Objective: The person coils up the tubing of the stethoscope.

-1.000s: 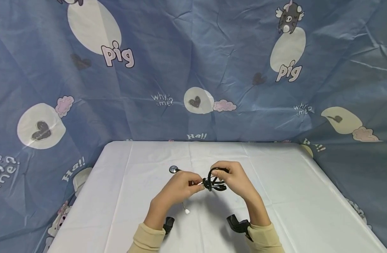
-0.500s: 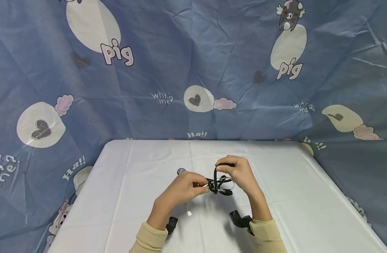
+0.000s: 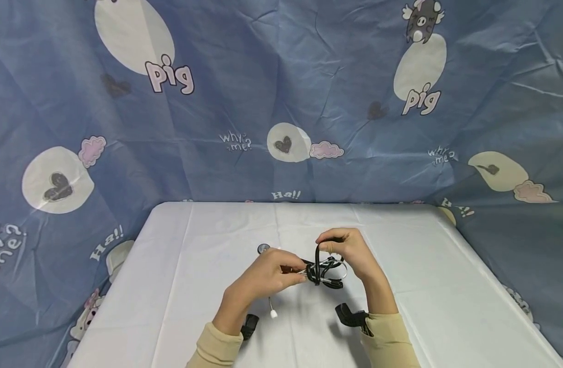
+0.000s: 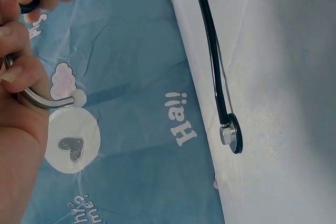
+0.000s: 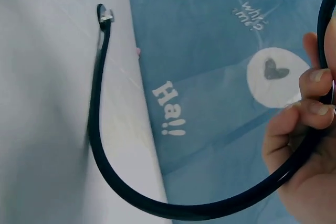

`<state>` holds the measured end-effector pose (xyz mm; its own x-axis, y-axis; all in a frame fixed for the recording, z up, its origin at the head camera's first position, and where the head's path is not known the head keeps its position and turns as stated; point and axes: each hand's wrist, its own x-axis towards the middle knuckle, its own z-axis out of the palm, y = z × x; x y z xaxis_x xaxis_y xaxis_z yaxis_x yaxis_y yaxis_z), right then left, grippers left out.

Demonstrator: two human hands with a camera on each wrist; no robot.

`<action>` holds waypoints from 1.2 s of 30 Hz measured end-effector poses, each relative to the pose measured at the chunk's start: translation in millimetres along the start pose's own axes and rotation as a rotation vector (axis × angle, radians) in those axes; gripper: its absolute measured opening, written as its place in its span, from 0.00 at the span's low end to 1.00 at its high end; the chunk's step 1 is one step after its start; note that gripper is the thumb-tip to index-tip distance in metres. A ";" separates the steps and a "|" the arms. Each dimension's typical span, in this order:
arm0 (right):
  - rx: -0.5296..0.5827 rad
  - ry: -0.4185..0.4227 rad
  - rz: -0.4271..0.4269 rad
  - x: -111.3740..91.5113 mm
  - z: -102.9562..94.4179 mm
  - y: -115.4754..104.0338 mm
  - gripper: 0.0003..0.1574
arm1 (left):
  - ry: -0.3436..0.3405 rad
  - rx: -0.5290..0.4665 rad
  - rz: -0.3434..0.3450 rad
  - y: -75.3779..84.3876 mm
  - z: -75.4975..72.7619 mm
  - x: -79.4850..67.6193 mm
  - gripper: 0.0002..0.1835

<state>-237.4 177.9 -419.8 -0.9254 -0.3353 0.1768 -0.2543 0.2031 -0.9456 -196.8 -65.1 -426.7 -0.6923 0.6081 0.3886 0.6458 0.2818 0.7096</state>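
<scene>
A stethoscope with black tubing (image 3: 316, 271) is bundled and looped between both hands over the table. My left hand (image 3: 265, 272) grips its metal ear tubes (image 4: 39, 99) at the left of the bundle, and a white ear tip (image 3: 274, 314) pokes out below that hand. Thumb and fingers of my right hand (image 3: 353, 251) pinch a length of tubing raised above the bundle. The round chest piece (image 3: 263, 248) shows behind the left hand; in the left wrist view the chest piece (image 4: 231, 134) hangs at the end of its tube. Right wrist view: the tubing (image 5: 173, 211) sweeps in a wide curve.
A white cloth covers the table (image 3: 208, 230). Behind it hangs a blue printed curtain (image 3: 217, 92). Black wrist-worn devices (image 3: 350, 315) sit by both cuffs.
Both hands have shifted to the right with the stethoscope. My right hand has drawn its length of tubing up and away from the bundle, then sunk a little in the last half second.
</scene>
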 end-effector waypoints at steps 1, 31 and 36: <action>0.003 -0.010 0.006 0.4 0.1 1.2 0.12 | 0.003 -0.005 0.007 0.0 -0.4 0.0 0.04; -0.082 -0.074 0.094 4.6 32.7 -1.2 0.09 | 0.441 0.137 -0.074 -6.7 -6.5 -5.4 0.03; -0.082 -0.097 0.071 3.8 37.1 -5.9 0.11 | 0.488 0.163 -0.085 -8.3 -8.3 -5.0 0.01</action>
<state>-229.0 141.3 -423.7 -0.9112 -0.4041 0.0795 -0.2153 0.3028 -0.9284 -201.4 -76.6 -429.7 -0.7892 0.1720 0.5896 0.5952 0.4508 0.6652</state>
